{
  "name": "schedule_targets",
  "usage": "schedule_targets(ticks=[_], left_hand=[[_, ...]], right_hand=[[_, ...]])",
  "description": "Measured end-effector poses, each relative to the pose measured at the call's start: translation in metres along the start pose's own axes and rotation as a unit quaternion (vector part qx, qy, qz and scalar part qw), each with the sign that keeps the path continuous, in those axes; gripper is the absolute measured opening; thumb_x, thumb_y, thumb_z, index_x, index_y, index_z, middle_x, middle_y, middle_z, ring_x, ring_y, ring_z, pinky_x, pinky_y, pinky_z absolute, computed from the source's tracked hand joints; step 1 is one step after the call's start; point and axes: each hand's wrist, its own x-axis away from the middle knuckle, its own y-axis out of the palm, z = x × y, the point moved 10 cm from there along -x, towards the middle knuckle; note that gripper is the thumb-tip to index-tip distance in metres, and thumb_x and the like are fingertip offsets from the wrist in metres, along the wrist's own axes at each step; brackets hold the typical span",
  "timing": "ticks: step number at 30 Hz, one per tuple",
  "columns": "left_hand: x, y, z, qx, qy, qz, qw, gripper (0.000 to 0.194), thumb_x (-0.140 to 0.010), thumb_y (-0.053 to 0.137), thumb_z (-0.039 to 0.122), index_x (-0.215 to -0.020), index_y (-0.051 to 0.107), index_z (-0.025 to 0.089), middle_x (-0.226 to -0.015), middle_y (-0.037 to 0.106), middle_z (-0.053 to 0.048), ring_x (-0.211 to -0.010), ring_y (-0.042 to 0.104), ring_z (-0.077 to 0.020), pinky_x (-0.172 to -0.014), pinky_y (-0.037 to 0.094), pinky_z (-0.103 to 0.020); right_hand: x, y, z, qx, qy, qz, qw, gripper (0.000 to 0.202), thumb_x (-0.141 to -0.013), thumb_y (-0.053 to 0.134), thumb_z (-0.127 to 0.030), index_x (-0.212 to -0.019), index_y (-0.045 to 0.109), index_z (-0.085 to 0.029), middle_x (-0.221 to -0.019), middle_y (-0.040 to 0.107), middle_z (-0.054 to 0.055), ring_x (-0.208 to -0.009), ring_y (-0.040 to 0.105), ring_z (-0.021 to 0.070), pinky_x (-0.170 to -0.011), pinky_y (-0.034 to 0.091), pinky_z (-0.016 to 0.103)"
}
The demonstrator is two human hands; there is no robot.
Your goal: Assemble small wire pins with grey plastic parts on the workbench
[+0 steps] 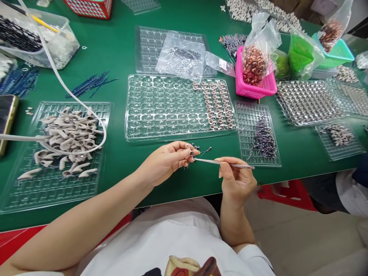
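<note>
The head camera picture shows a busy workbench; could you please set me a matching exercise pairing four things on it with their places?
Things:
1. tweezers
2. bag of copper coils
3. heap of grey plastic parts
4. small wired component

Places:
A. on the clear tray at the left
B. pinched in the left hand
C. in the pink basket
D. held in the right hand

Pairs: 1-D, 2-C, 3-A, 4-B
</note>
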Motion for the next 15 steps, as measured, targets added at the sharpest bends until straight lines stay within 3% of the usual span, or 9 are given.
schedule_targets(ticks=[8,15], left_hand=[[-0.001,-0.001,-0.002,0.007,0.001,-0.003,1.0,0.016,-0.084,0.076,0.026,-0.093,0.067,0.016,-0.104,0.07,-0.006,-0.08,0.059,-0.0127,-0.071,0.045,-0.026],[0.0,0.002,0.0,-0.004,-0.002,-0.003,1.0,0.018,-0.084,0.076,0.027,-0.095,0.067,0.015,-0.103,0.069,-0.007,-0.082,0.059,-0.0138,-0.071,0.045,-0.026]], right_hand=[[0.0,-0.003,-0.012,-0.012,-0.057,-0.011,0.998,0.013,-0.085,0.067,-0.015,-0.096,0.068,-0.022,-0.085,0.075,0.002,-0.055,0.062,0.0118,-0.046,0.052,0.027],[0.007,0.009,-0.016,0.031,-0.09,-0.068,0.993,0.019,-0.087,0.066,-0.015,-0.103,0.065,-0.025,-0.092,0.076,0.003,-0.063,0.068,0.0147,-0.048,0.055,0.028]])
